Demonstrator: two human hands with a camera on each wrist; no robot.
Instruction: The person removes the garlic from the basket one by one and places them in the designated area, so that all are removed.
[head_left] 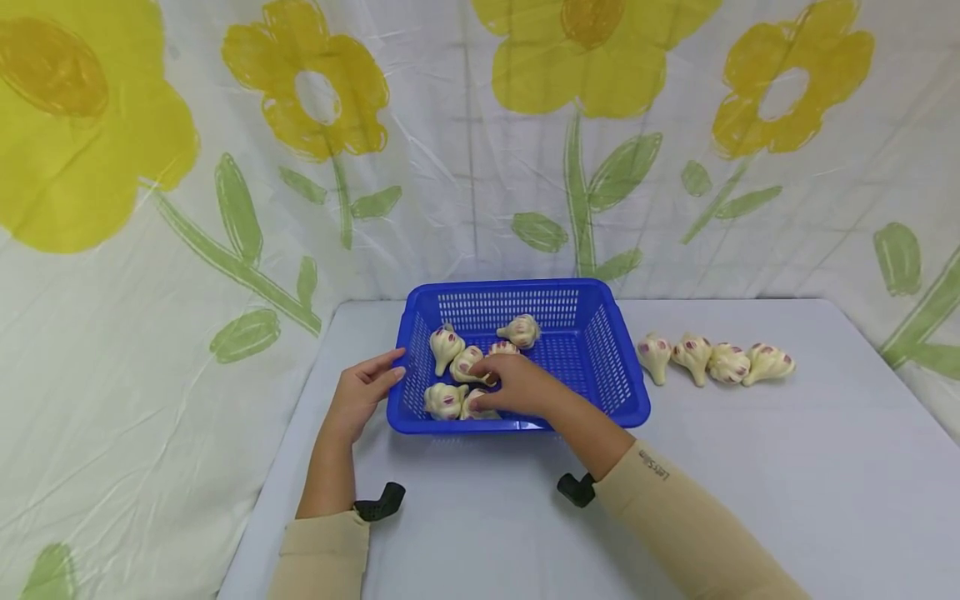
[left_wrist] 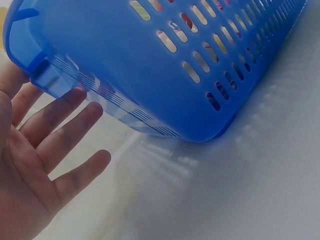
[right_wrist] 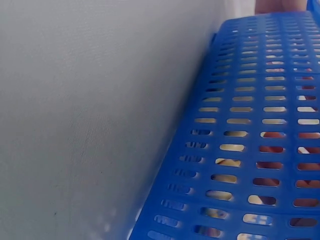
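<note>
A blue plastic basket (head_left: pixel 622 379) with slotted walls holds several garlic bulbs, among them one at the back (head_left: pixel 522 332). My left hand (head_left: pixel 358 396) is at the basket's left end, its fingertips right by the rim; in the left wrist view its fingers (left_wrist: pixel 75 175) are spread apart. Inside the basket, my right hand (head_left: pixel 521 385) reaches over the front wall. Its fingers are at one garlic bulb (head_left: pixel 465 363) and its thumb overlaps another bulb (head_left: pixel 471 410) near the front wall; I cannot tell whether it grips either. The right wrist view shows mostly the slotted wall (right_wrist: pixel 255 85).
Several more garlic bulbs (head_left: pixel 729 364) lie in a row on the white table (head_left: pixel 720 467), right of the basket. Behind the table hangs a white cloth (head_left: pixel 442 200) painted with yellow flowers. Black wrist pieces (head_left: pixel 382 502) show by both sleeves.
</note>
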